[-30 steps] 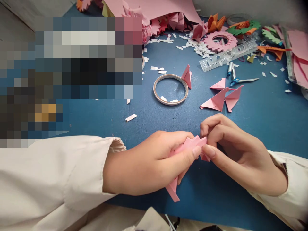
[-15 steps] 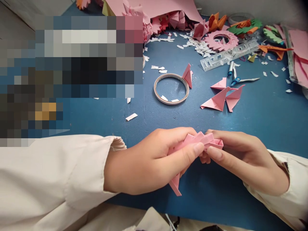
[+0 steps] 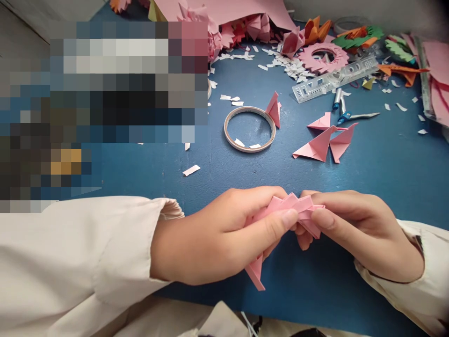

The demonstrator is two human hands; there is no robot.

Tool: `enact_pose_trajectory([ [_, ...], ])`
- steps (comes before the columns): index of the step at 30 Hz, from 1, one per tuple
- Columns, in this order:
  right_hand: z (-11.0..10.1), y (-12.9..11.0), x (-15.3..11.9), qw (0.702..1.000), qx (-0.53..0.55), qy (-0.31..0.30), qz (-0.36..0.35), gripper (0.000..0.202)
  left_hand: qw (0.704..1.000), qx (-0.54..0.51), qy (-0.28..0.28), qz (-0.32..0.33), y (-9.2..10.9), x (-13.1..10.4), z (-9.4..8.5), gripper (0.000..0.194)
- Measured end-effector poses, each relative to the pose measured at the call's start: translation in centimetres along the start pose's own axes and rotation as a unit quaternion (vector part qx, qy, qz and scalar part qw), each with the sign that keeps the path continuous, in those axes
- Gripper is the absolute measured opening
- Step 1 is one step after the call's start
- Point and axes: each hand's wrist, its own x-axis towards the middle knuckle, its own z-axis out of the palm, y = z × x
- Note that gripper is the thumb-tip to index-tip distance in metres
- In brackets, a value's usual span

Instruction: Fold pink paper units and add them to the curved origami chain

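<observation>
A pink folded-paper piece (image 3: 293,204), built of overlapping pointed folds, is held between both hands above the blue table. My left hand (image 3: 224,236) is closed around its left part, thumb pressed on top; one pink strip pokes out below that palm. At the right end, my right hand (image 3: 365,234) pinches the paper between thumb and fingers. Part of the piece is hidden inside the left hand. Beyond the hands lie loose pink folded pieces (image 3: 315,146) and a roll of narrow tape (image 3: 228,135) with another folded piece (image 3: 274,110) against its rim.
A clear stencil ruler (image 3: 335,79) and a blue-handled compass (image 3: 345,117) lie at the back right. White paper scraps (image 3: 294,68), a pink paper ring (image 3: 324,58) and orange origami (image 3: 315,32) crowd the far side. Stacked pink paper (image 3: 437,70) sits at the right; the left is pixelated.
My right thumb has shifted slightly right and up along the paper. The piece's right end is now pressed flatter, and a pink point shows below it. The left hand stays nearly still.
</observation>
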Motion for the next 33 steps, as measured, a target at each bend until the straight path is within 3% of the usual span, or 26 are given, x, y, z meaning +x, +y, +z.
enact_pose_trajectory([
  [8, 0.19, -0.36, 0.26, 0.999, -0.034, 0.013, 0.009, 0.032, 1.0, 0.0, -0.013, -0.003, -0.14, -0.07, -0.08, 0.028],
  [13, 0.26, -0.03, -0.12, 0.997, -0.079, 0.019, -0.014, 0.024, 1.0, 0.018, -0.011, -0.003, -0.17, -0.13, 0.05, 0.029],
  [18, 0.46, 0.05, -0.39, 0.998, -0.05, 0.031, 0.004, 0.024, 1.0, 0.03, 0.005, 0.0, -0.21, 0.14, 0.11, 0.035],
  [27, 0.18, -0.31, -0.1, 0.997, -0.064, 0.013, 0.042, 0.035, 0.999, 0.023, -0.021, -0.007, -0.21, 0.05, -0.01, 0.03],
  [33, 0.08, -0.39, 0.15, 0.999, -0.011, -0.002, 0.039, 0.029, 0.999, 0.027, -0.014, 0.038, -0.36, 0.04, -0.06, 0.031],
])
